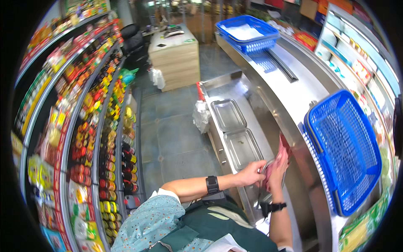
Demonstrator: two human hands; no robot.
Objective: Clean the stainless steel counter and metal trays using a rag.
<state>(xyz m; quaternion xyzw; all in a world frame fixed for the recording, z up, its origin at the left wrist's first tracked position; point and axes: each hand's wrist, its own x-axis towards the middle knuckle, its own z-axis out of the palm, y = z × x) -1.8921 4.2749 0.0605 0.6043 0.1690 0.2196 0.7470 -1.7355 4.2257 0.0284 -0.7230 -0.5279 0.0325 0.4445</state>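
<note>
Both hands meet over the steel counter at the lower middle. My left hand (252,173), fingers closed, grips the edge of a thin shiny metal tray (262,185), mostly hidden by the hands. My right hand (277,171) presses against a pinkish-red piece (284,145) that looks like raw meat; its fingers lie close together and point away from me. Part of this piece shows beyond the fingertips, the rest is covered. Just beyond the left hand, two shallow rectangular steel trays (228,114) lie end to end; the nearer tray (242,148) has a small green scrap in it.
A raised steel ledge (289,101) runs along the right, bearing a large blue basket (342,155) and a farther blue basket (247,33) with white contents. Shelves of jars and packets (84,126) stand left. A wooden desk (174,63) is ahead, across the tiled floor (176,122).
</note>
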